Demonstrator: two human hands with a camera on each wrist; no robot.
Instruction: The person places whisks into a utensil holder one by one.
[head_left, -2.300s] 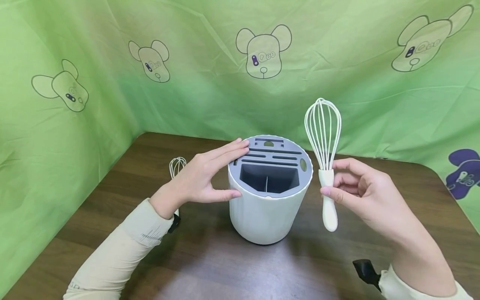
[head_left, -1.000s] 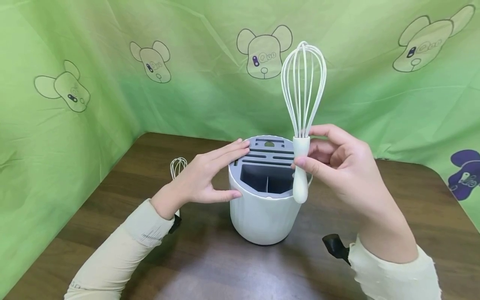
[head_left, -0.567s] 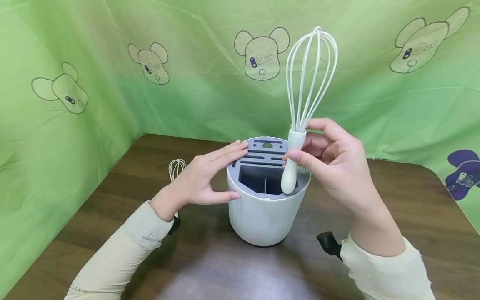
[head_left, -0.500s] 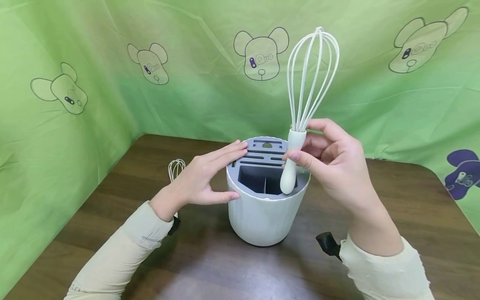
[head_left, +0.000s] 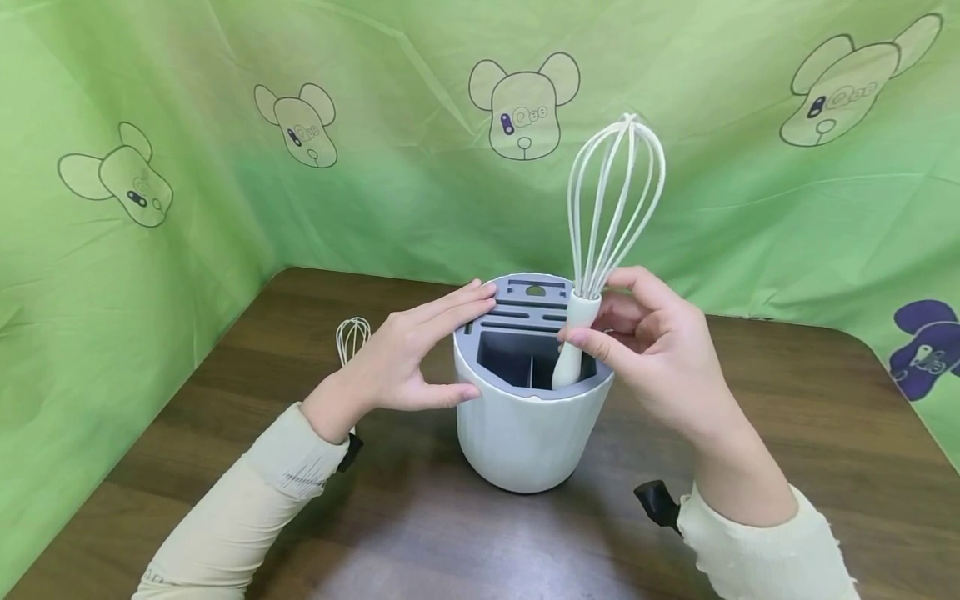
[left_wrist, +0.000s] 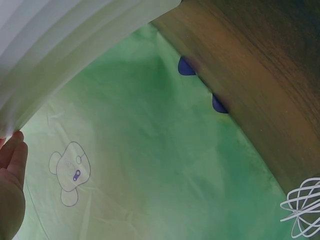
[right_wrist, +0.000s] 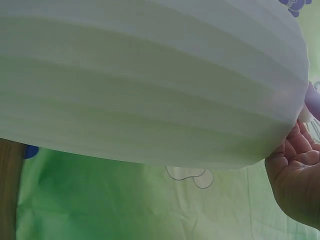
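A white whisk [head_left: 615, 208] stands nearly upright, wires up and leaning a little right, in my right hand [head_left: 660, 350]. Thumb and fingers pinch the upper part of its handle, and the handle's lower end sits at the right compartment of the utensil holder [head_left: 525, 442]. That holder is a white ribbed tub with a grey slotted top [head_left: 517, 321]. My left hand [head_left: 405, 350] rests on the holder's left rim, fingers straight along the top and thumb against the front side. In the right wrist view the holder's ribbed wall [right_wrist: 150, 90] hides most of the whisk.
A second, smaller whisk [head_left: 352, 337] lies on the brown wooden table [head_left: 465, 550] to the left, partly behind my left wrist. Its wires [left_wrist: 305, 207] show in the left wrist view. Green cloth [head_left: 405, 192] with cartoon heads hangs around the table.
My right hand has carried the whisk left from beside the holder, raised it, then lowered it so the handle end dips at the right compartment. My left hand has stayed in place.
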